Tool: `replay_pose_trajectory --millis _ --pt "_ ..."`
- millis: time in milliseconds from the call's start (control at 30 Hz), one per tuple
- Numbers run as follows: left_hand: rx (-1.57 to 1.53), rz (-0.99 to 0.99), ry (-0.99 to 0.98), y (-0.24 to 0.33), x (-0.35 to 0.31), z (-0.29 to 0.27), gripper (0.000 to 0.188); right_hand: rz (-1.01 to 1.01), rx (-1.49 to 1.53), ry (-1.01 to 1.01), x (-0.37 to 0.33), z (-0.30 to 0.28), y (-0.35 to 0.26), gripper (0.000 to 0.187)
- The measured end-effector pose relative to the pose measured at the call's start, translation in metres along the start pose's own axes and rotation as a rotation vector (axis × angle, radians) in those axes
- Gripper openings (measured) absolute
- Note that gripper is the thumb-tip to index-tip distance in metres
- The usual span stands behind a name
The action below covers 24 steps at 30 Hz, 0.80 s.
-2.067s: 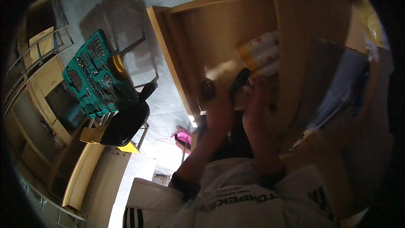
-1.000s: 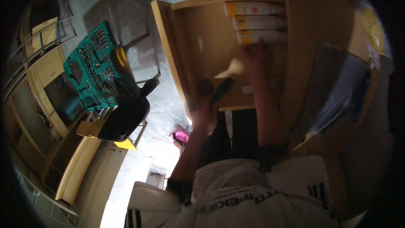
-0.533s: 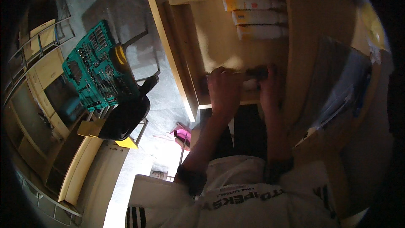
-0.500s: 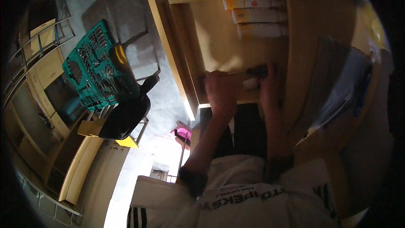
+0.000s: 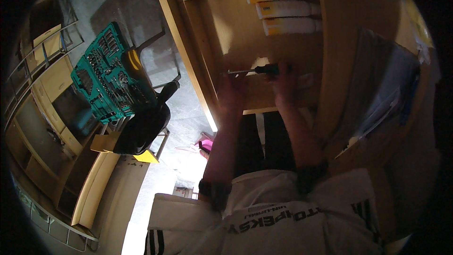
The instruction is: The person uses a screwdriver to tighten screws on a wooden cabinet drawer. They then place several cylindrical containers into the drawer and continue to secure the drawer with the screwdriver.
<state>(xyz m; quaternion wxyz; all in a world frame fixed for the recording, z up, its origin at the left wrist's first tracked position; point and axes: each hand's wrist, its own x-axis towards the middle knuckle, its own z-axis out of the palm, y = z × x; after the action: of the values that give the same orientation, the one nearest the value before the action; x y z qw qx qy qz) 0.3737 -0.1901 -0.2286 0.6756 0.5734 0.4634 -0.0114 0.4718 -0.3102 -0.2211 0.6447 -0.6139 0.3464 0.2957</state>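
Observation:
My right hand (image 5: 284, 87) is closed round the dark green handle of a screwdriver (image 5: 267, 69), held level over an open wooden drawer (image 5: 250, 49). Its metal shaft points left, and the tip meets the inner side of the drawer's left panel (image 5: 196, 56). At the tip, my left hand (image 5: 230, 93) has its fingers bent close together; whatever they pinch is too dark and small to make out. Three white tubes with orange-yellow ends, among them the middle tube (image 5: 288, 9), lie side by side at the drawer's far end. A small pale piece (image 5: 305, 81) lies right of my right hand.
On the left, an open green tool case (image 5: 104, 73) full of sockets and wrenches rests on a black and yellow chair (image 5: 146, 127). A pink dustpan (image 5: 204, 142) is on the floor (image 5: 181, 108). Clear plastic sheeting (image 5: 377, 85) lies on the right.
My right hand and the screwdriver have moved left and slightly up, bringing the tip to the left panel. My left hand has shifted left with it. The view has moved slightly.

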Motion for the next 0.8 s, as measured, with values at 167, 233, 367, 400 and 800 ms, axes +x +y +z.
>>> replay_pose_trajectory --millis 167,233,367,400,800 --pt "-0.956 -0.255 0.113 0.01 0.003 0.01 0.034 0.019 0.066 0.022 -0.005 0.01 0.002 0.04" --pt "-0.921 -0.248 0.142 0.017 0.003 0.014 0.035 0.018 0.076 -0.01 -0.006 0.011 0.002 0.041" --pt "-0.853 -0.209 0.165 0.025 0.002 0.017 0.036 0.029 0.103 0.002 -0.006 0.014 0.005 0.041" --pt "-0.87 -0.233 0.178 0.025 0.002 0.016 0.034 0.026 0.107 0.014 -0.005 0.014 0.006 0.041" --pt "-0.877 -0.254 0.208 0.028 0.002 0.018 0.039 0.002 0.085 0.009 -0.001 0.013 0.01 0.033"
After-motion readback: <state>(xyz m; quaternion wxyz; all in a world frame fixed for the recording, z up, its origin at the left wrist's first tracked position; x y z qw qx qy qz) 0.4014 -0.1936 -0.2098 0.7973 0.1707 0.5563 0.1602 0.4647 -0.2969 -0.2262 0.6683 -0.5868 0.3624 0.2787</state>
